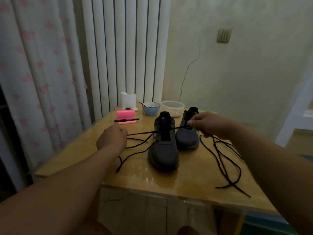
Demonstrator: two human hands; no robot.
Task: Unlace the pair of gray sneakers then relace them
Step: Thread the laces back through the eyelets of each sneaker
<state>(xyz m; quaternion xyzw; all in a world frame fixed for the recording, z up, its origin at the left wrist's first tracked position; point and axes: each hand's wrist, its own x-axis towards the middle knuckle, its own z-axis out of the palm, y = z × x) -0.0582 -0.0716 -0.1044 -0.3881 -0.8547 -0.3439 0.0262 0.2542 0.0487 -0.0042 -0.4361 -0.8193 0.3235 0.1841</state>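
Left hand [112, 138], right hand [208, 124] grip lace [145, 132] crosswise, sneaker [163, 150] toe nearward

The black lace [144, 133] in the grip looks like matt woven cord. The gray sneaker [163, 150] it threads is matt knit cloth. Beneath the grip, the wooden table [169, 180] is glossy and varnished. Beyond the grip, the blue bowl [150, 110] shines like glazed ceramic, and the tub [172, 105] is translucent plastic.
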